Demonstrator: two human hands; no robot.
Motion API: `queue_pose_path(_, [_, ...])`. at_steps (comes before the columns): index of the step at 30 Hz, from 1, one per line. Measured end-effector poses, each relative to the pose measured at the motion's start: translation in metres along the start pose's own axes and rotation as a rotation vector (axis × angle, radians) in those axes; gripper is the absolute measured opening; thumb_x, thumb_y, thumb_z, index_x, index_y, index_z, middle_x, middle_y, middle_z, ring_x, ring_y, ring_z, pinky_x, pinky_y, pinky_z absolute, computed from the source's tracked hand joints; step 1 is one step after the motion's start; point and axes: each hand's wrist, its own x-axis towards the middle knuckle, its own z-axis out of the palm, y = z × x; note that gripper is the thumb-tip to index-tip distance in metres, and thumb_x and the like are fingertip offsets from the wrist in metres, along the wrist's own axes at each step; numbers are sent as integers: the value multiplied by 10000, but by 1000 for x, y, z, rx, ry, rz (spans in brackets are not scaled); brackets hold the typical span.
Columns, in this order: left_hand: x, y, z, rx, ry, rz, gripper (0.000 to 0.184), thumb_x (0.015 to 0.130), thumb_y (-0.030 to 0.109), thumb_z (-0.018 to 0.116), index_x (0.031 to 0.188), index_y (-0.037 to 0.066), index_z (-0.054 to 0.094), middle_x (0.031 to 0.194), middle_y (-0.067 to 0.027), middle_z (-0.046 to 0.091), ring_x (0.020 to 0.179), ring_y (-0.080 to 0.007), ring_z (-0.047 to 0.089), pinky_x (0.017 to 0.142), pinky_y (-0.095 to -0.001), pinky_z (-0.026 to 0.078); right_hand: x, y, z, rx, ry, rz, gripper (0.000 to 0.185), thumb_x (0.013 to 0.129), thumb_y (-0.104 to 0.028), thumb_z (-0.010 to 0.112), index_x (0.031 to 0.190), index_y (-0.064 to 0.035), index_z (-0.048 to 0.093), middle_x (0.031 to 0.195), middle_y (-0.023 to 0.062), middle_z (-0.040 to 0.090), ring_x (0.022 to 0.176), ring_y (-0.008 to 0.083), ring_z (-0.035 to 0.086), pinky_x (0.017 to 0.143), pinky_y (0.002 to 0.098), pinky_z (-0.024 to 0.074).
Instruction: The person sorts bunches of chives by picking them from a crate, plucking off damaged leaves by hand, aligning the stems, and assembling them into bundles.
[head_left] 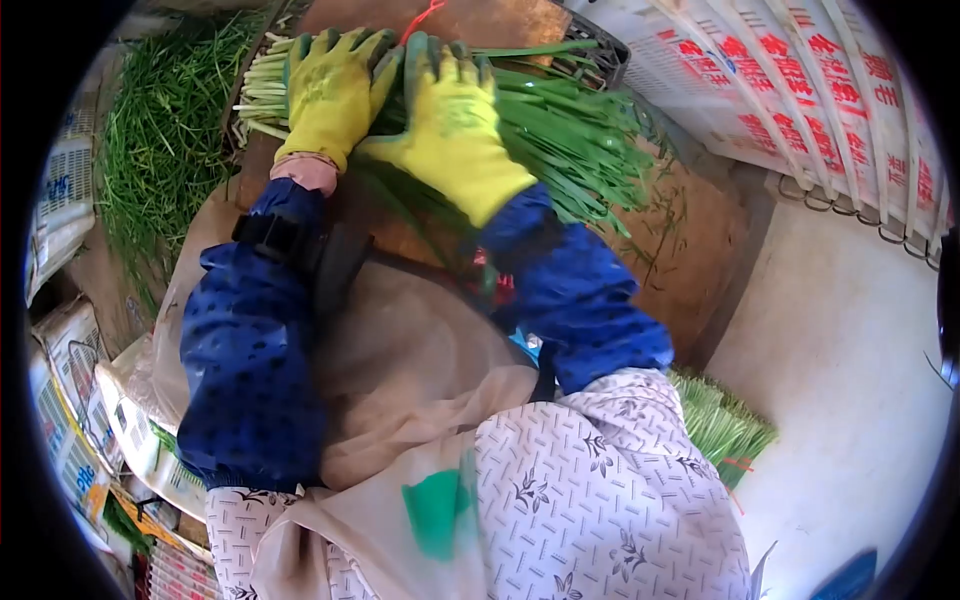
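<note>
Green chives [575, 135] lie across the work board, pale stem ends [262, 88] at the left and leaves fanning right. My left hand [332, 98], in a yellow glove with dark green fingertips, rests on the stems with its fingers stretched out. Close beside it, my right hand [452, 125] wears a matching glove and lies flat over the middle of the chives, thumb out to the left. A red tie [422, 18] shows just beyond my fingertips. Whatever is under the palms is hidden.
Loose green trimmings [170, 150] are heaped at the left. Leaf bits lie on the brown board [700, 225]. A black crate [612, 45] edges the far side, near white sheeting with red print [800, 90]. Another green bundle [725, 425] sits low at right.
</note>
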Motion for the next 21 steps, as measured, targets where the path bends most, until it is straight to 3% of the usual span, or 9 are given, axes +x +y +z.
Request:
queue_pose_path(2, [0,-3,1,-67,-42,0,357,873,409,503,1095,167,642,1132,-39,619,1074,-292,527,987,-437,321,-19,15,-28,150,223,-140,1019,602,-517,755,1349,28,327,1291,267,410,1237,416,347,1032,516,261])
queue_pose_path(4, [0,-2,1,-69,-15,-4,355,867,408,514,1092,166,642,1122,-40,623,1071,-288,529,983,-437,323,-40,53,-78,205,433,-273,676,666,-262,770,1237,-28,495,1183,204,508,1062,379,495,912,453,416])
queue_pose_path(6, [0,-2,1,-53,-7,7,351,862,405,524,1090,166,643,1108,-41,627,1068,-284,531,986,-434,323,-77,94,-119,240,460,47,440,754,-82,690,1177,-56,574,1094,112,581,981,249,562,856,354,459])
queue_pose_path(7, [1,-1,0,-41,7,11,348,858,400,531,1087,166,645,1095,-42,630,1055,-282,536,981,-430,326,-96,123,-125,571,469,330,364,796,-68,648,1157,-55,598,1073,99,599,914,192,587,814,314,473])
queue_pose_path(8, [1,-1,0,-30,9,18,344,858,392,531,1092,164,641,1096,-39,628,1037,-282,540,973,-427,329,-116,172,-126,484,419,367,359,813,-73,629,1171,-55,598,1046,83,621,859,165,598,768,299,489])
queue_pose_path(9, [0,-2,1,-37,18,32,341,860,387,529,1096,165,637,1096,-36,627,1031,-281,541,968,-427,331,-134,201,-129,314,298,432,427,831,7,593,1253,-23,533,1106,61,618,954,113,569,856,242,453])
queue_pose_path(13, [0,-4,2,-56,10,53,325,875,370,516,1108,171,627,1094,-26,622,1032,-273,540,969,-421,331,-156,207,-127,88,65,622,548,794,-220,638,1316,-266,481,844,115,643,718,256,617,704,345,487])
queue_pose_path(16, [1,-4,0,-73,-6,57,328,878,370,511,1116,173,620,1091,-25,621,1043,-273,533,972,-422,326,-149,215,-110,34,-26,749,551,793,-226,635,1319,-266,477,814,109,642,720,259,624,698,354,488])
queue_pose_path(21, [-1,-7,2,-56,-30,60,336,877,369,507,1130,174,610,1108,-31,613,1051,-279,527,974,-429,322,-141,240,-77,42,106,528,348,796,-223,616,1134,-139,614,886,185,647,837,348,623,734,407,485])
